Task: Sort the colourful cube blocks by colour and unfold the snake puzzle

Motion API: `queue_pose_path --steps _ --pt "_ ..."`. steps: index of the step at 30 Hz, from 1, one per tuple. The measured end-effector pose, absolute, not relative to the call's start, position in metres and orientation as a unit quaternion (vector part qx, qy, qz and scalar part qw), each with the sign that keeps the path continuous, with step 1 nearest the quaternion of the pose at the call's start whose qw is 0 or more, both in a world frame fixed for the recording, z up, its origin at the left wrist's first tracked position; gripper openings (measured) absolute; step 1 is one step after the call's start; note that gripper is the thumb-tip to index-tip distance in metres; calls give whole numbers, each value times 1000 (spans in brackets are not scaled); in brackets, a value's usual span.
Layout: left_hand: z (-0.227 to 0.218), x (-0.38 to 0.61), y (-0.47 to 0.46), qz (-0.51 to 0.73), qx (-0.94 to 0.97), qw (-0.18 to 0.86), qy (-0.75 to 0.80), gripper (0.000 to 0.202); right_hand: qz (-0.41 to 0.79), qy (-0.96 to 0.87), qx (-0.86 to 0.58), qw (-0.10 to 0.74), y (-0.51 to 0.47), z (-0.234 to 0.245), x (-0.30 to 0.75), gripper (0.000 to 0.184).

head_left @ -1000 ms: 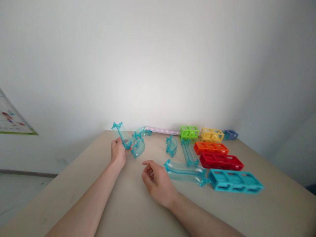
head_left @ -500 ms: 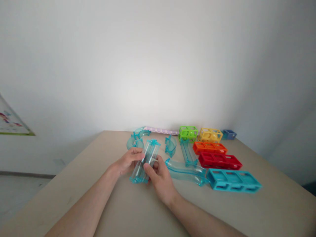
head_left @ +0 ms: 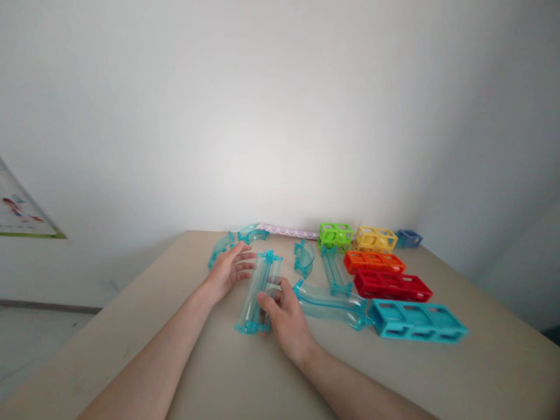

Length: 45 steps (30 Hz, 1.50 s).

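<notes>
In my right hand [head_left: 286, 318] are clear teal straight track pieces [head_left: 254, 291], stacked together, with the thumb on top and the fingers around their right side. The exact number of pieces in that stack is hard to make out. My left hand [head_left: 226, 271] is open just to the left of the stack, its fingers spread and nothing in them. Behind its knuckles lies a curved teal track piece [head_left: 217, 248], partly covered by the hand. A wavy teal track piece [head_left: 328, 304] rests on the table right of my right hand.
Other curved pieces [head_left: 303, 258] and a straight track [head_left: 336, 270] lie farther back. Toward the right are turquoise [head_left: 417, 319], red [head_left: 391, 285], orange [head_left: 374, 262], yellow [head_left: 375, 239], green [head_left: 335, 236] and blue [head_left: 409, 238] frame blocks. A patterned lilac strip [head_left: 286, 231] runs along the wall.
My left hand has let go of the straight track pieces and opened to their left. The curved piece behind it now lies farther left. My right hand keeps its hold.
</notes>
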<state>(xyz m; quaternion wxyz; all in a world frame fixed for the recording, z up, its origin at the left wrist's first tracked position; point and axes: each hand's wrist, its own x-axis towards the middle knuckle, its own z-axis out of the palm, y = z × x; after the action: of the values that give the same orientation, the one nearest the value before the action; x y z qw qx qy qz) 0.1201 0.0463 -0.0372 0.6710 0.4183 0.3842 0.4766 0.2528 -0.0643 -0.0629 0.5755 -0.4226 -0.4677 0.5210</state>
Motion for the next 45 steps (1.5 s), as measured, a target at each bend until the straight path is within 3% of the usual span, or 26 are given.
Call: queue_pose_path --steps 3,7,19,34,37,42,45 --pt "-37 126 31 399 512 702 293 45 532 -467 -443 551 -65 -60 252 32" --pt "-40 132 21 372 591 641 319 28 506 -469 -488 535 -64 -60 253 30" --pt "-38 131 25 390 483 721 309 44 530 -467 -451 546 -66 -53 252 28" --pt "-33 135 22 399 532 658 352 39 567 -501 -454 470 -65 -54 253 27" --pt "-33 131 26 370 512 693 348 40 509 -534 -475 480 -68 -53 255 19" --pt "-31 120 38 378 433 726 378 35 248 -717 -460 461 -78 -45 265 10" --pt "-31 118 38 339 405 762 376 33 214 -765 -410 449 -81 -43 267 9"
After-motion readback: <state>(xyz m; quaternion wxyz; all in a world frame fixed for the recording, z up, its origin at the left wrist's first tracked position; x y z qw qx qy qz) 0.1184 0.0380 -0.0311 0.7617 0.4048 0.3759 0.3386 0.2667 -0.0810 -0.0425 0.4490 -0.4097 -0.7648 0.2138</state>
